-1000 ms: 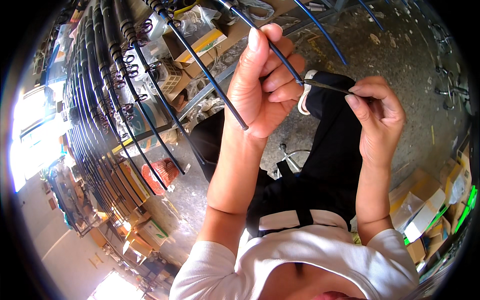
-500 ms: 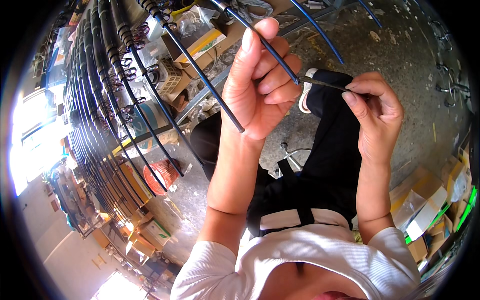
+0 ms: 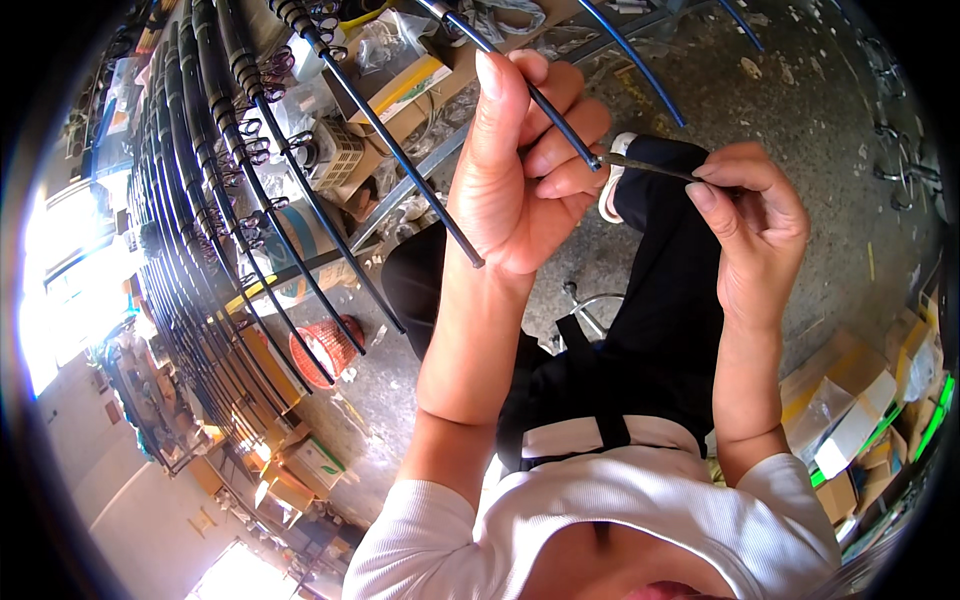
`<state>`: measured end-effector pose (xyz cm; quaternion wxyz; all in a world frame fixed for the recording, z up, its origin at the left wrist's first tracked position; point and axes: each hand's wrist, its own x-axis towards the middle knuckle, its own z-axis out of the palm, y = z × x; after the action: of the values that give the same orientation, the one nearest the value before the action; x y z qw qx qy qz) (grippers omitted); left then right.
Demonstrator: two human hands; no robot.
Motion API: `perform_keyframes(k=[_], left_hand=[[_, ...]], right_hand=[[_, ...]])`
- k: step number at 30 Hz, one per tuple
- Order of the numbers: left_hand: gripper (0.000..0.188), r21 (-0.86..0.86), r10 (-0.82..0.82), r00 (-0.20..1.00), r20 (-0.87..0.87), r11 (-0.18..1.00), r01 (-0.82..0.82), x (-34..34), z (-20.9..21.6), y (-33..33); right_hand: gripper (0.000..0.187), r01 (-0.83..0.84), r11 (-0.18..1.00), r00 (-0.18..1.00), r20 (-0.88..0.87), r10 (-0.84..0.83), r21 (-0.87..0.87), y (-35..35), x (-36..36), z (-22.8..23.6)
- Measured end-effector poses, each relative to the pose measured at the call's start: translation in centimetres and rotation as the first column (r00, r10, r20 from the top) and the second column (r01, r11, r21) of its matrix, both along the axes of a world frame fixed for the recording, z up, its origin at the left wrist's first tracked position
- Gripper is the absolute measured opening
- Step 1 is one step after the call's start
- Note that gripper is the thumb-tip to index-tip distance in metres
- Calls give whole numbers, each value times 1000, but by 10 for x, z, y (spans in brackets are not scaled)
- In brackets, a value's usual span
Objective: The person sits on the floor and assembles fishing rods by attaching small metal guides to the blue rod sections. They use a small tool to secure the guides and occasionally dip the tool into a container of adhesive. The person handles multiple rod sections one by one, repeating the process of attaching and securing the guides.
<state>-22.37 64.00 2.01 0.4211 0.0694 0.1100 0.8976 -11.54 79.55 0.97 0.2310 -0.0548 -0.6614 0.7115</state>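
A dark fishing rod section (image 3: 566, 128) slants down from the top, its end just past the fingers of my left hand (image 3: 520, 165). These fingers curl round behind the rod, while the thumb stands up to the left of it. My right hand (image 3: 755, 205) pinches a slim, dark, stick-like tool (image 3: 648, 166) between thumb and fingertips. That tool's tip lies at the rod's end; whether they touch, I cannot tell. Another dark rod (image 3: 420, 180) hangs just left of my left hand, its end in front of the wrist.
Many fishing rods with line guides (image 3: 245, 150) hang in a row at the left. Blue rods (image 3: 640, 70) jut in at the top. Below stand an orange-red basket (image 3: 325, 350) and cardboard boxes (image 3: 300, 470); more opened boxes (image 3: 845, 420) lie at the right.
My left thumb has shifted a little left, away from the rod, and the left fingers have moved slightly down. The rod and my right hand with the slim tool have hardly moved.
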Motion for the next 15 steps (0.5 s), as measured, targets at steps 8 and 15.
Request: perform_keyframes(k=[8,15], left_hand=[[26,6,5,1000,-18,1000,-5,0,-1,0],[27,43,-2,1000,-29,999,4,-2,-2,0]], right_hand=[[12,2,1000,1000,10,-3,21,3,1,-3],[11,11,1000,999,33,-10,-19,9,4,-10]])
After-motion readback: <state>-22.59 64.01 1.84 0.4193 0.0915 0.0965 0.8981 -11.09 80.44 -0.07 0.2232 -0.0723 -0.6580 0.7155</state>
